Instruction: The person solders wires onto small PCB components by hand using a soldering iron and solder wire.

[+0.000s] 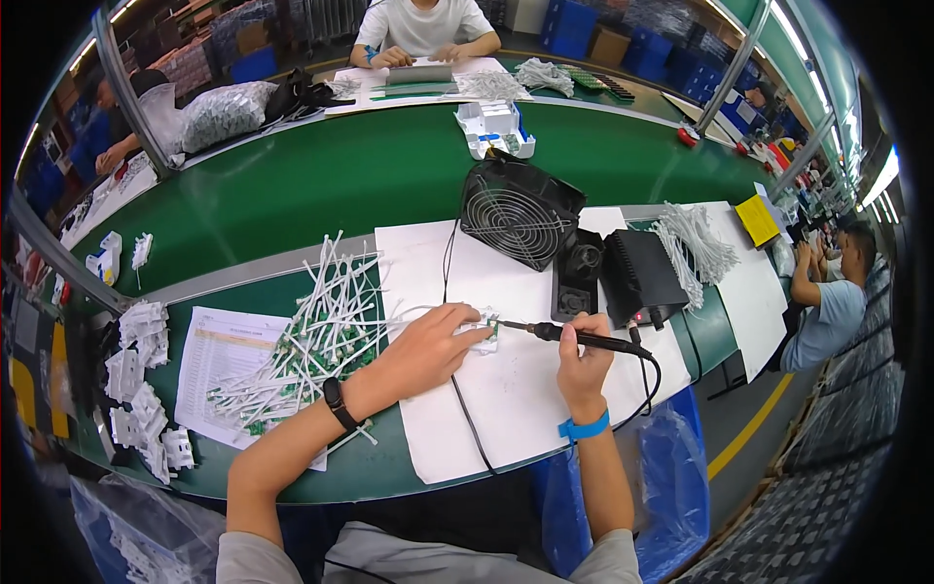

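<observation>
At the lower edge of the frame, a lined blue bin (693,457) stood at the lower right and a clear plastic bag (146,521) lay at the lower left. Near the centre, the right hand (584,365) was closed around a soldering iron (613,342), its tip at the green part of a small white piece (491,339) on the white sheet (530,419). The left hand (433,352) had its fingertips on that piece; whether they pinched it or only pressed it down could not be told.

One piece appeared to be in work, its joint probably unfinished with the tip there. Left of centre, a heap of white cables with green boards (326,336) partly covered a printed paper (226,365); whether those were done or waiting was unclear. White plastic housings (146,389) lay at the far left.

A black cord (471,423) crossed the sheet just beside the left hand and could snag. Beyond the hands, a black fan (520,214), a black holder (578,277) and a black control box (644,277) limited forward reach, with a white cable bundle (702,251) to their right. Farther up, a green belt (341,185) carried an open white case (496,131), and a co-worker (423,34) sat at top centre.
</observation>
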Available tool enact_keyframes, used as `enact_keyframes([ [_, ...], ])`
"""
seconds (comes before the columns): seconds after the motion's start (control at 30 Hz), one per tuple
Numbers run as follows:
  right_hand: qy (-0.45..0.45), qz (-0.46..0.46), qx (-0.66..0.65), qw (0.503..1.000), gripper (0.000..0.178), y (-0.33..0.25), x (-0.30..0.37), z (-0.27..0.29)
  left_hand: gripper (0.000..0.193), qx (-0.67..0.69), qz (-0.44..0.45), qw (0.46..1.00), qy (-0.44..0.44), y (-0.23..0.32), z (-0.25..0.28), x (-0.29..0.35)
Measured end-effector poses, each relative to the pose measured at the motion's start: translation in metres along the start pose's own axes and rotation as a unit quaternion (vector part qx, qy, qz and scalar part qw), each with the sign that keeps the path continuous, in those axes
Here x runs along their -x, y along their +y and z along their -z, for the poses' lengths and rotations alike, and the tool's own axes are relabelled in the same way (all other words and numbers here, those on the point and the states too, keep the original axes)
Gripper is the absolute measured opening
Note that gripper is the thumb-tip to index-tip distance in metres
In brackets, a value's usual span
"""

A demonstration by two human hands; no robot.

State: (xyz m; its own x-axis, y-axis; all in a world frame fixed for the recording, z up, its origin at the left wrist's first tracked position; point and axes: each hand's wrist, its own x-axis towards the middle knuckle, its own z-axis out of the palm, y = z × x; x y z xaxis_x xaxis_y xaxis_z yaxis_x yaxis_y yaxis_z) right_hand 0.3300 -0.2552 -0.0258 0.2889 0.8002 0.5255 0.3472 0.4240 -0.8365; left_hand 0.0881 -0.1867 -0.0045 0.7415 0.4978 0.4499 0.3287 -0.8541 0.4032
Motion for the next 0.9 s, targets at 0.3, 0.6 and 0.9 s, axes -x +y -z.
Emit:
enact_keyframes([
  [0.3,0.021,0.030,0.006,0.999,0.014,0.0035,-0.0021,0.0006,0.037,0.005,-0.004,1.000,0.005,-0.0036,-0.0035,0.0004],
  [0.6,0.024,0.021,-0.005,0.999,0.013,0.0027,-0.0012,-0.0014,0.039,0.014,0.009,1.000,0.000,-0.0059,-0.0050,0.0014],
  [0.9,0.019,-0.021,-0.021,0.999,0.012,-0.0019,0.0014,-0.0027,0.038,0.014,0.003,1.000,0.007,-0.0066,-0.0087,0.0018],
])
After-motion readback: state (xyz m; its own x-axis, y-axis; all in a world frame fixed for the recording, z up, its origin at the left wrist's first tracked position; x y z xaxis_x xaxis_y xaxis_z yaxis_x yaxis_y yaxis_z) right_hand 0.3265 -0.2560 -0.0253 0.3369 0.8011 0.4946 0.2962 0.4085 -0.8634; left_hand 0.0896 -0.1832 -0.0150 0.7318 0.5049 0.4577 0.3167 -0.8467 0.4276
